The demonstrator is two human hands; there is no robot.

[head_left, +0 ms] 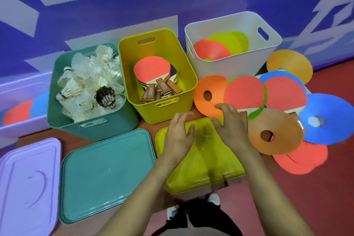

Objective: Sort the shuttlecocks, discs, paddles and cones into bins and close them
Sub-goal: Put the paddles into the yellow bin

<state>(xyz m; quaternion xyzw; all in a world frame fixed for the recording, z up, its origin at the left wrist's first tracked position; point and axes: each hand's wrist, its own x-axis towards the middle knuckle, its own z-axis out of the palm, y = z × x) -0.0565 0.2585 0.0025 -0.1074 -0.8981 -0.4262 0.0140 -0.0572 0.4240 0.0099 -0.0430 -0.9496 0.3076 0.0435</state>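
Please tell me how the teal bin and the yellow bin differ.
Contents: the teal bin holds shuttlecocks, while the yellow bin holds paddles.
Fill: the teal bin is heaped to its rim, while the yellow bin's paddles lie low inside.
Shared: both stand open, and each one's matching lid lies flat in front of it, the teal lid and the yellow lid.

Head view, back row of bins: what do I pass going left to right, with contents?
purple bin holding red and blue discs → teal bin of shuttlecocks → yellow bin of paddles → white bin holding red and lime cones
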